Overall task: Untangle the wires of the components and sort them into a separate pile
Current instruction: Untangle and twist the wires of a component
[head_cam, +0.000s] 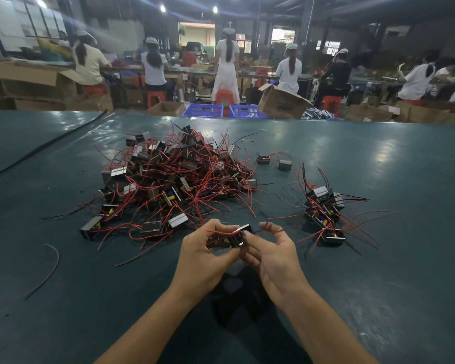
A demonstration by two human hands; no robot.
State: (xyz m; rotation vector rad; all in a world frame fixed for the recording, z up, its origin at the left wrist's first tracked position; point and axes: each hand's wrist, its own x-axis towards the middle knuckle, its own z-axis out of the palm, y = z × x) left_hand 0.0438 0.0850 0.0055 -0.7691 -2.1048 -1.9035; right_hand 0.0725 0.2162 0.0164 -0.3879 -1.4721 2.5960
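Note:
A big tangled heap of small metal components (168, 179) with red wires lies on the green table, left of centre. A smaller sorted pile (325, 208) lies to the right. Both hands hold one component (239, 236) just above the table, in front of the heap. My left hand (204, 256) grips its body and a red wire. My right hand (271, 256) pinches its right side, where a blue wire (259, 230) sticks out.
Two single components (273, 161) lie apart behind the small pile. A loose red wire (49, 269) lies at the near left. A black cable (50, 143) runs across the table's far left. Beyond the table edge stand cardboard boxes, blue crates (202, 110) and several seated workers.

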